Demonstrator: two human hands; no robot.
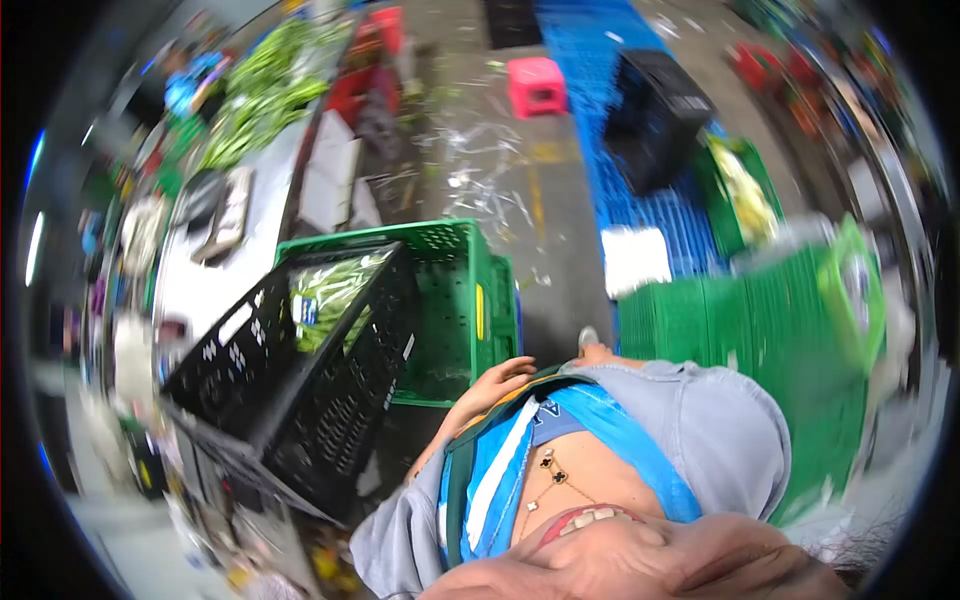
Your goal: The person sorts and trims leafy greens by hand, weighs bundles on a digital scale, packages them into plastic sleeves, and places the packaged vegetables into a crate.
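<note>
- Head view: left hand (505, 377), fingers loosely extended, sits just beside the near right corner of the green crate (440, 345).
- Right hand (597, 356) barely shows past the sleeve; cannot tell its fingers.
- Black crate (320, 400), tilted, overlaps the green crate's left edge; bagged greens (340, 290) lie inside its far end.

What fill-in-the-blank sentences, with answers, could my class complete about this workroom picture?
1. The stool on the floor is coloured ____.
2. The tilted black crate holds vegetables coloured ____.
3. The hand beside the large green crate is the person's ____ one.
4. The black box on the right is on a plastic platform coloured ____.

Missing words: pink; green; left; blue.
</note>
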